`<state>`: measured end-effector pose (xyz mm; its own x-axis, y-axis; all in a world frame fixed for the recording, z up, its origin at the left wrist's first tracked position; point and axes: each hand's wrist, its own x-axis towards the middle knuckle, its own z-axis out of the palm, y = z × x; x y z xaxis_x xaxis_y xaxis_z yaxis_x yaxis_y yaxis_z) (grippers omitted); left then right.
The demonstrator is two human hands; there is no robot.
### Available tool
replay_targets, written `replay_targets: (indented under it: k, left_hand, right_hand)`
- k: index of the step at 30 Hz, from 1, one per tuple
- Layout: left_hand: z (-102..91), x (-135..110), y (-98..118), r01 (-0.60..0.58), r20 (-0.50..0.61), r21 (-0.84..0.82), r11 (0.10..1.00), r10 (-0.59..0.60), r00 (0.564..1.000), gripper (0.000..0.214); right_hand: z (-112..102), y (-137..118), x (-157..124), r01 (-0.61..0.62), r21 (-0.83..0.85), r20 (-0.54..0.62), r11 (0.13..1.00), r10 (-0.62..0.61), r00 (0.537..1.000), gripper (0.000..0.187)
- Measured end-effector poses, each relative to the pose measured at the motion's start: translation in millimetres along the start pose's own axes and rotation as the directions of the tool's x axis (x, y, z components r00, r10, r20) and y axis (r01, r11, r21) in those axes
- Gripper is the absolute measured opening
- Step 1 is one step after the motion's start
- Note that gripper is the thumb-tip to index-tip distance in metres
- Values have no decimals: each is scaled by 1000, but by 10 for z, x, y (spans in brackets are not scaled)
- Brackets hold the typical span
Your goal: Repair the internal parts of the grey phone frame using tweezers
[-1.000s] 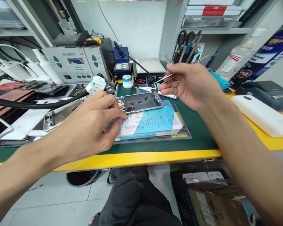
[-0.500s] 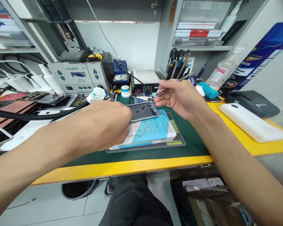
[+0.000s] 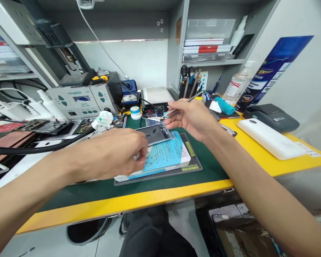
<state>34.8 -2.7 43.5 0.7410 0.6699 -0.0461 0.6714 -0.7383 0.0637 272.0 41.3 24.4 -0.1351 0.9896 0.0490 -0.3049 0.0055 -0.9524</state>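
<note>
A dark, flat phone frame (image 3: 158, 134) with a silvery rim lies over a blue-and-white box (image 3: 166, 153), its left end hidden behind my left hand (image 3: 117, 151). That hand is closed, with the fingers curled down beside the frame; what they pinch, if anything, is hidden. Thin metal tweezers (image 3: 190, 98) are held in my right hand (image 3: 191, 119), between thumb and fingers. Their tips point left, just above the frame's far edge. The box rests on a grey perforated mat (image 3: 195, 165).
A small blue-and-white jar (image 3: 135, 112) and a power unit (image 3: 156, 109) stand behind the frame. On the left are a control station (image 3: 81, 101), a thick black cable (image 3: 42, 149) and phone parts. A bottle (image 3: 237, 84) and white device (image 3: 269, 138) stand right.
The camera view has shifted, so the bench appears lower and further left. My left hand has lowered slightly, with its fingers more visible. My right hand still holds the tweezers near the frame.
</note>
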Motion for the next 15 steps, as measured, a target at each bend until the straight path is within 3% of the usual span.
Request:
replay_targets:
  k: [6, 15]
  left_hand:
    - [-40, 15, 54, 23, 79, 36, 999, -26, 997, 20]
    - [7, -41, 15, -11, 16, 20, 1000, 11, 1000, 27]
  right_hand:
    - [5, -4, 1, -7, 2, -7, 1000, 7, 1000, 27]
    - [-7, 3, 6, -36, 10, -10, 999, 36, 999, 26]
